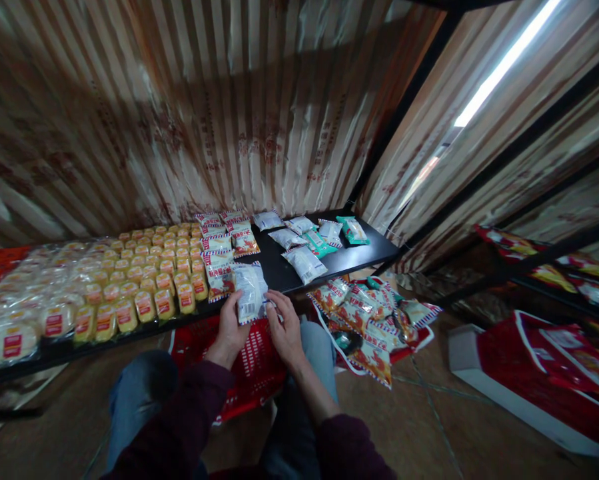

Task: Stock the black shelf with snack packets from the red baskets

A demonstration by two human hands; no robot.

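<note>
Being held at front edge of black shelf (pixel 374 249), white snack pkt (pixel 252 290) is cupped btwn part-closed L hand (pixel 230 328) & R hand (pixel 285 328); sides should prob. be pinched lightly so it isn't crushed.

packet (pixel 252 291): glossy plas. film, crinkled
cake wraps (pixel 56 320): clear plas., shiny
shelf (pixel 378 251): smooth, semi-gloss
wall sheeting (pixel 259 100): plas.-looking, rippled, w/ sheen
basket (pixel 262 367): moulded plas., smooth
jeans (pixel 142 387): denim cloth, matt
sleeves (pixel 176 417): soft-looking cloth, matt
floor (pixel 419 417): hard-looking, mostly matt
</note>
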